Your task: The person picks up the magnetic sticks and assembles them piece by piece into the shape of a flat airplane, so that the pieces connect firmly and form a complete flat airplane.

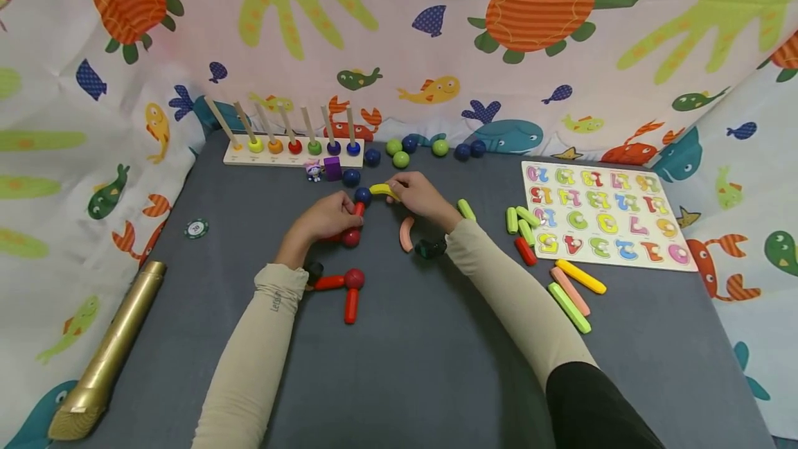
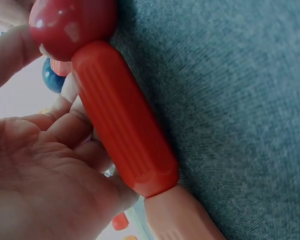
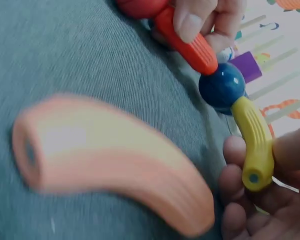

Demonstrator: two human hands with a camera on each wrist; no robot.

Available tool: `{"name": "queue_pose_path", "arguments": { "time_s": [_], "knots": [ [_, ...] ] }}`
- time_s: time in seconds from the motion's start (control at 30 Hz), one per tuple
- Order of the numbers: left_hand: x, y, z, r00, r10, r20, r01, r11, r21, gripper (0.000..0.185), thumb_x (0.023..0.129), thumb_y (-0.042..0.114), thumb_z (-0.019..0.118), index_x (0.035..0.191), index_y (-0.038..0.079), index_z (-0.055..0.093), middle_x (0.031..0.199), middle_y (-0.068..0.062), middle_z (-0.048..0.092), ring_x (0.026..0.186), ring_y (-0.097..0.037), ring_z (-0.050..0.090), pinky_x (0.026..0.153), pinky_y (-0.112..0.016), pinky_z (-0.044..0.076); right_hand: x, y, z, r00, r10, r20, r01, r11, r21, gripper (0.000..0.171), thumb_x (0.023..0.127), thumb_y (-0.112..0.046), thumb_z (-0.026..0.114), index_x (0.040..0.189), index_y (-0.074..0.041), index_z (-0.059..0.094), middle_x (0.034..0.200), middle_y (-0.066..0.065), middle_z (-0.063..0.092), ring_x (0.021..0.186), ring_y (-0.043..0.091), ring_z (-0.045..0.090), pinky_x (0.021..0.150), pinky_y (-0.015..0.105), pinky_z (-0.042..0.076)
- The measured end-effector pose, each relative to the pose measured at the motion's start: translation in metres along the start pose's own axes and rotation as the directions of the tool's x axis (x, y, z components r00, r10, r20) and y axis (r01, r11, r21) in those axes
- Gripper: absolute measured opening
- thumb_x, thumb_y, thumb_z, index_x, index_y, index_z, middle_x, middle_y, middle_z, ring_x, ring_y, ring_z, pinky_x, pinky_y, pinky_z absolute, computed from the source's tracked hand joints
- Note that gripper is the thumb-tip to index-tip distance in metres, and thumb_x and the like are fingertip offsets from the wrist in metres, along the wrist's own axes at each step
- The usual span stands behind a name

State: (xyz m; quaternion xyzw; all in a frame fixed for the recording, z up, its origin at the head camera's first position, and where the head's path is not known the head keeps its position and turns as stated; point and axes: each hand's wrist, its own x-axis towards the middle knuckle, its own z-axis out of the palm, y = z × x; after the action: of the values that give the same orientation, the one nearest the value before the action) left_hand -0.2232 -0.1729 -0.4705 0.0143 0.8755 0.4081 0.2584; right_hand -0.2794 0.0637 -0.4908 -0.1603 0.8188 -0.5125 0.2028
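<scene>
Head view: a blue ball [image 1: 363,195] sits between my hands, joining the short red rod [image 1: 358,209] pinched in my left hand [image 1: 329,217] to the curved yellow rod [image 1: 383,190] gripped by my right hand [image 1: 420,197]. A pink curved rod [image 1: 406,234] lies just below my right hand. Beyond both hands, a peg rack [image 1: 293,152] holds coloured balls.

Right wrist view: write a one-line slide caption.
Right hand holds a yellow curved stick against a blue ball; pink curved piece lies nearby.

Even, bright light; wrist views perhaps defocused
</scene>
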Motion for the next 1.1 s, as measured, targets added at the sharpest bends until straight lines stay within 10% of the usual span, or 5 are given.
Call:
{"name": "queue_pose_path", "arguments": {
  "time_s": [0.37,0.57,0.77,0.93,1.1],
  "knots": [
    [0.007,0.001,0.006,0.998,0.054,0.013,-0.054,0.998,0.022,0.025,0.103,0.022,0.07,0.11,0.002,0.056,0.096,-0.01,0.061,0.085,-0.025,0.056,0.072,-0.034,0.042,0.023,0.001,0.006,0.968,-0.103,-0.229,0.06,0.98,-0.188,0.033,0.114,-0.015,0.048,0.13,0.002,0.071,0.117,0.015,0.069,0.096,0.026,0.061,0.087,0.04,0.05],
    [0.006,0.008,0.011,0.998,0.069,0.006,-0.069,0.996,0.06,0.027,0.103,0.021,0.07,0.111,0.001,0.054,0.095,-0.01,0.057,0.086,-0.026,0.054,0.073,-0.033,0.038,0.047,-0.013,0.017,0.962,-0.274,-0.015,0.249,0.895,-0.37,0.029,0.106,-0.008,0.062,0.131,0.0,0.073,0.126,0.016,0.069,0.115,0.03,0.06,0.101,0.044,0.048],
    [0.007,0.008,0.011,0.996,0.087,0.014,-0.087,0.995,0.049,0.027,0.102,0.02,0.07,0.11,0.001,0.054,0.092,-0.008,0.056,0.084,-0.025,0.053,0.072,-0.034,0.037,0.061,-0.023,0.029,0.963,-0.243,0.12,0.268,0.791,-0.55,0.028,0.105,-0.013,0.067,0.131,-0.007,0.076,0.129,0.012,0.072,0.125,0.03,0.059,0.109,0.045,0.045],
    [0.008,0.014,0.01,0.999,0.04,-0.006,-0.039,0.997,0.06,0.044,0.103,0.026,0.07,0.13,-0.001,0.048,0.113,-0.018,0.061,0.1,-0.032,0.058,0.086,-0.04,0.045,0.05,-0.023,0.016,0.969,-0.239,-0.062,0.182,0.862,-0.472,0.025,0.108,-0.017,0.065,0.128,-0.003,0.075,0.123,0.011,0.073,0.112,0.025,0.065,0.1,0.041,0.05],
    [0.016,0.027,0.011,0.994,0.051,-0.095,-0.024,0.964,0.264,0.063,0.105,0.024,0.069,0.157,0.006,0.039,0.148,-0.029,0.048,0.135,-0.05,0.048,0.112,-0.067,0.037,0.023,-0.014,-0.006,0.965,-0.221,-0.143,0.157,0.92,-0.358,0.027,0.11,-0.017,0.063,0.128,0.0,0.075,0.124,0.013,0.074,0.096,0.025,0.068,0.086,0.042,0.054]
  ]
}}
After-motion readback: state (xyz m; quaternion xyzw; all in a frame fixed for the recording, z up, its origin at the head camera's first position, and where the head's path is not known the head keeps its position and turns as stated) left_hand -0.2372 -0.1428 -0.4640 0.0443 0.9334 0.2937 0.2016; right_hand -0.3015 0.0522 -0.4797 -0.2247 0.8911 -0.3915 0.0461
